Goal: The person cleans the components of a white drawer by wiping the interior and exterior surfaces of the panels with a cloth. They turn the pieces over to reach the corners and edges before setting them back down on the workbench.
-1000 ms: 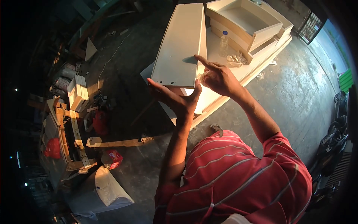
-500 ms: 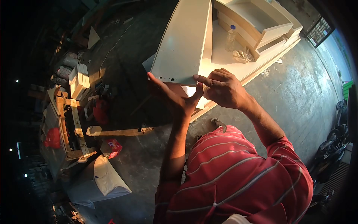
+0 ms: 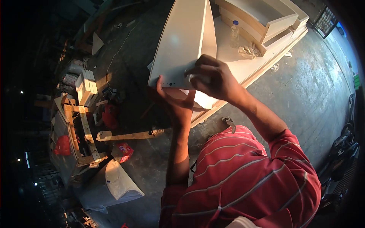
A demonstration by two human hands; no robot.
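Best grip this likely stiff, smooth board [image 3: 180,45] by its edges, with left hand [image 3: 177,107] spread against near end, right hand [image 3: 216,79] clutching white wad [image 3: 190,77].

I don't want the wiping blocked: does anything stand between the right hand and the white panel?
Only the pale, wad-like thing in the right hand seems to lie between it and the white panel. Nothing else visible does; the left hand is at the near edge, to one side.

A broad white board with pale wooden edging [image 3: 239,69] carries an upright clear plastic blue-capped bottle [image 3: 235,36], a crumpled off-white cloth [image 3: 249,51] and stacked pale drawer-like wooden boxes [image 3: 245,21].
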